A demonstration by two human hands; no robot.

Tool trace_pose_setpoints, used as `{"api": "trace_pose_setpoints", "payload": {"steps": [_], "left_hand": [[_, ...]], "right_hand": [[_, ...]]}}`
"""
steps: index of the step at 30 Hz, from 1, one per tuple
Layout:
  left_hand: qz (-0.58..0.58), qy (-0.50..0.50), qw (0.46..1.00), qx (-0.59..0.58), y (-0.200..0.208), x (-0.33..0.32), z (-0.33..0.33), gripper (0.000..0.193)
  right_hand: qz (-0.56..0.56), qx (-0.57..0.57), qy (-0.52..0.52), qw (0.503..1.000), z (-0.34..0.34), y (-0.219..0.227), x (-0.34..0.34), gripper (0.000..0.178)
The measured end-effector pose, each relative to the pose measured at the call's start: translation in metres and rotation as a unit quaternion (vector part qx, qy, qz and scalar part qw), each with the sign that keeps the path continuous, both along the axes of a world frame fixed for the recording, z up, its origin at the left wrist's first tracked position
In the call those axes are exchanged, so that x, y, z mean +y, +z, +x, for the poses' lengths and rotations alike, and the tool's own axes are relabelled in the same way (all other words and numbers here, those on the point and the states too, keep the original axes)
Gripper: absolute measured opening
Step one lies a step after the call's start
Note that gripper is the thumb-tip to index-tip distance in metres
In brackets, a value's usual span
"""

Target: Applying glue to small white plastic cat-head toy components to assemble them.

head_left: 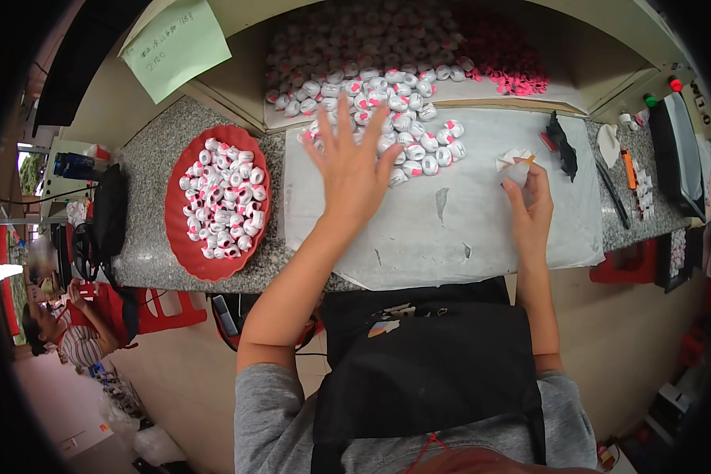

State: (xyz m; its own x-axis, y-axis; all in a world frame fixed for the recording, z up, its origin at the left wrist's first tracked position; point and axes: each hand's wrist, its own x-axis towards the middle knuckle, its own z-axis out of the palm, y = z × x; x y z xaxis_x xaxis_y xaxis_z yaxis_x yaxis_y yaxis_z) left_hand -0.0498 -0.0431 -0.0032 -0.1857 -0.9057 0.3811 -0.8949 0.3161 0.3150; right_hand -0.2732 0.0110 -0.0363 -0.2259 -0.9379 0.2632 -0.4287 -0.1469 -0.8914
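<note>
My left hand is open, its fingers spread over the near edge of a heap of small hollow white pieces with pink parts. Its fingertips reach among the pieces; whether they press on any is hard to tell. In my right hand, thumb and fingers close round a small whitish bottle with an orange tip. A crumpled white tissue lies right by it. Under both hands spreads a white paper sheet, marked with a few grey smudges or tears.
On the left, a red scalloped tray holds many similar white pieces. Bright pink pieces lie in the shelf bay at the back right. A black crumpled item and an orange tool sit to the right. Another person is at far left.
</note>
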Motion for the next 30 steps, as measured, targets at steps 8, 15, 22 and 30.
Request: {"api": "trace_pose_setpoints", "payload": {"steps": [8, 15, 22, 30], "left_hand": [[0.25, -0.29, 0.915, -0.124, 0.02, -0.063, -0.071, 0.027], [0.098, -0.32, 0.941, -0.053, 0.001, -0.071, -0.06, 0.024], [0.148, -0.219, 0.909, 0.322, 0.027, -0.029, -0.036, 0.013], [0.336, -0.134, 0.638, 0.68, -0.003, 0.043, 0.008, 0.025]], "right_hand": [[-0.002, -0.104, 0.025, 0.994, 0.003, 0.001, 0.001, 0.03], [-0.043, -0.096, 0.012, 0.994, 0.007, 0.013, 0.002, 0.034], [-0.065, -0.257, 0.046, 0.963, 0.011, 0.019, 0.007, 0.039], [-0.052, -0.534, 0.112, 0.836, 0.029, 0.043, 0.012, 0.032]]}}
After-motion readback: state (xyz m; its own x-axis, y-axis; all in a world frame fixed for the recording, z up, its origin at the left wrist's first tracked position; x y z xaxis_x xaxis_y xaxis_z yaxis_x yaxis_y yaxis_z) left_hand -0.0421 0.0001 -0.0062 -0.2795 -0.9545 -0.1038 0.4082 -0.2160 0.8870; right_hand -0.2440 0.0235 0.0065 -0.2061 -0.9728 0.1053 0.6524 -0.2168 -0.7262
